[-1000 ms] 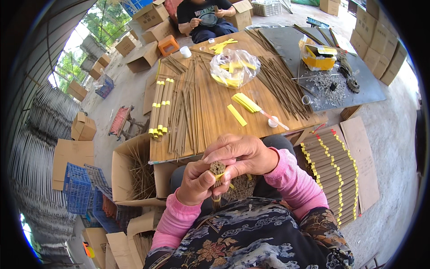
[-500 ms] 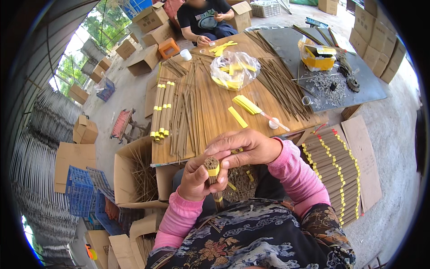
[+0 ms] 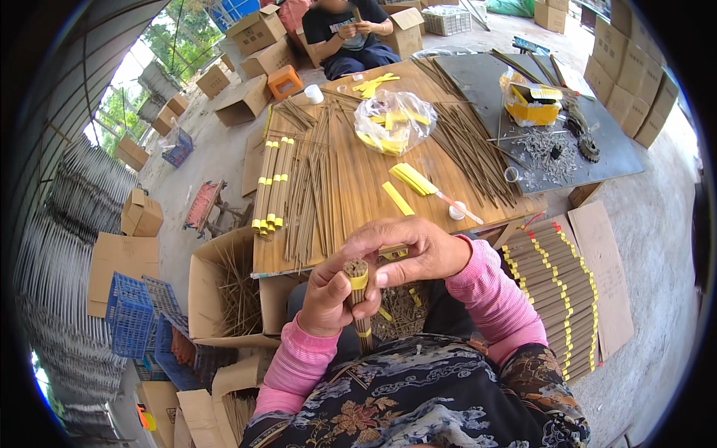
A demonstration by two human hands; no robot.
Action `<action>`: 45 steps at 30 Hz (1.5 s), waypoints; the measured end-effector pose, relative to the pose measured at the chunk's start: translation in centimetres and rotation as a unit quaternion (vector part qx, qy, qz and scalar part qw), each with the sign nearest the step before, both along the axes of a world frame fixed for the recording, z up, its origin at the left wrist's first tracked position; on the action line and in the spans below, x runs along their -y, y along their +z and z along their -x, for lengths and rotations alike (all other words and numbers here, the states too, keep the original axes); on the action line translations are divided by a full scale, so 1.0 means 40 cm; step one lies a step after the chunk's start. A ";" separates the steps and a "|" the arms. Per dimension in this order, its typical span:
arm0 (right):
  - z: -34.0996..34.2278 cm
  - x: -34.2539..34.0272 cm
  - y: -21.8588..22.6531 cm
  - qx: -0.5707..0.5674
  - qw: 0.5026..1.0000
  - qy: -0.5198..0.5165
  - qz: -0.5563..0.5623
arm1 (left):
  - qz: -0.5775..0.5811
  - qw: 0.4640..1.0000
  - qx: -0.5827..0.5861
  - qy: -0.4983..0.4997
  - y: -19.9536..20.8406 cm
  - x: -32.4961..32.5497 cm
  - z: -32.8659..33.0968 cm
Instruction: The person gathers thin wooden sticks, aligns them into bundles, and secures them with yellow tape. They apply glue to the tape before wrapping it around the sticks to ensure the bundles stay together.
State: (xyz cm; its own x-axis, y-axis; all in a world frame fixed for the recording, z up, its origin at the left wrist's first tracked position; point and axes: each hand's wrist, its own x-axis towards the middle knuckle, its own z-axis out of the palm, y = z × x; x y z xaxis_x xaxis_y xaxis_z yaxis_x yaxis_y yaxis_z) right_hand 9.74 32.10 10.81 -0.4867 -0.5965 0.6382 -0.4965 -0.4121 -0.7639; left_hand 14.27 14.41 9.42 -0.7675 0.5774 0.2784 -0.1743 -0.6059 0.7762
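My left hand point(image 3: 321, 300) is wrapped round an upright bundle of thin brown incense sticks point(image 3: 355, 265), its top end facing up. A yellow paper band point(image 3: 360, 281) circles the bundle near that end, with another yellow band lower down. Over the bundle arches my right hand point(image 3: 426, 252), its thumb apart from its curved fingers and close beside the upper band. Those fingertips reach toward my left fingers and are partly hidden. On the table ahead lie yellow paper strips point(image 3: 412, 179) and a brush point(image 3: 459, 207) beside a small white cup point(image 3: 456, 211).
Banded bundles point(image 3: 273, 183) and loose sticks point(image 3: 474, 153) lie on the wooden table point(image 3: 351, 198). A plastic bag point(image 3: 394, 123) holds more strips. At left stands a carton of sticks point(image 3: 209, 299); at right, stacked bundles point(image 3: 553, 295). Across the table sits a co-worker point(image 3: 347, 37).
My right thumb has drawn slightly away from the bundle's upper band. My left hand keeps its hold. The co-worker's hands have come together, raised off the table.
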 end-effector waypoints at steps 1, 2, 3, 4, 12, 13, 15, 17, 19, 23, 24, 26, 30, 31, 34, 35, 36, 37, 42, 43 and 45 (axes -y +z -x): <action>-0.011 -0.002 0.008 0.012 1.000 -0.008 -0.010 | 0.013 1.000 -0.008 0.026 0.002 -0.003 -0.002; -0.023 0.007 0.018 -0.008 0.999 -0.045 -0.002 | 0.035 0.997 -0.030 0.055 -0.003 0.001 0.002; -0.026 0.014 0.015 -0.016 0.998 -0.062 -0.017 | 0.035 0.997 -0.019 0.062 -0.003 0.000 0.001; -0.027 0.022 0.010 -0.024 0.996 -0.078 -0.032 | 0.036 0.997 -0.009 0.070 -0.003 -0.001 -0.002; -0.019 0.032 0.011 -0.108 0.989 -0.097 -0.008 | 0.030 0.997 0.008 0.067 0.003 0.006 -0.017; -0.016 0.030 0.010 -0.108 0.990 -0.090 -0.012 | 0.025 0.998 0.005 0.059 0.001 0.005 -0.015; -0.011 0.023 0.007 -0.107 0.991 -0.075 -0.018 | 0.016 0.999 -0.001 0.044 0.000 0.003 -0.011; -0.007 0.017 0.001 -0.113 0.990 -0.078 -0.023 | 0.015 0.999 0.007 0.036 -0.006 0.006 -0.009; -0.005 0.008 0.001 -0.098 0.992 -0.075 -0.039 | 0.017 0.999 0.010 0.037 -0.007 0.004 -0.004; -0.021 0.000 0.033 -0.030 0.995 -0.057 -0.079 | 0.038 0.997 0.015 0.069 0.005 -0.007 -0.007; -0.024 0.001 0.039 -0.014 0.995 -0.053 -0.085 | 0.046 0.996 0.018 0.079 0.007 -0.009 -0.010; -0.008 0.013 0.022 -0.040 0.998 -0.031 -0.033 | 0.029 0.998 0.006 0.050 -0.002 -0.005 -0.006; 0.014 0.022 0.007 -0.049 0.998 0.025 0.023 | -0.003 1.000 -0.012 -0.005 -0.008 0.008 0.000; 0.018 0.023 0.003 -0.048 0.998 0.037 0.028 | -0.008 1.000 -0.012 -0.012 -0.009 0.009 0.001; 0.018 0.019 0.007 -0.043 0.997 0.064 0.011 | -0.017 0.999 -0.005 -0.034 -0.006 0.015 -0.003; 0.016 0.018 0.010 -0.044 0.997 0.065 0.006 | -0.018 0.999 -0.004 -0.035 -0.007 0.016 -0.005; 0.013 0.016 0.019 -0.048 0.997 0.065 0.000 | -0.019 0.999 -0.006 -0.036 -0.005 0.016 -0.007; 0.012 0.014 0.024 -0.051 0.996 0.066 -0.005 | -0.021 0.999 -0.007 -0.037 -0.003 0.016 -0.009; 0.007 0.014 0.019 0.041 0.998 0.042 -0.024 | 0.000 0.999 -0.034 -0.021 0.024 0.022 0.001; 0.001 0.014 0.017 0.100 0.994 0.031 -0.027 | 0.009 0.999 -0.043 -0.005 0.034 0.020 0.004; 0.010 0.024 -0.011 0.180 0.980 0.067 0.057 | 0.006 0.997 -0.067 0.030 0.037 0.029 0.028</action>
State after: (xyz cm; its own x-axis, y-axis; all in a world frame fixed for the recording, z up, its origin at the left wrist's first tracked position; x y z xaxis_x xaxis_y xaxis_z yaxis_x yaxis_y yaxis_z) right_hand 9.33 31.14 10.38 -0.6140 -0.6053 0.5066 -0.1392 -0.5488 -0.8243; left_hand 13.15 13.24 10.91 -0.7572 0.5353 0.3743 -0.0313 -0.6021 0.7978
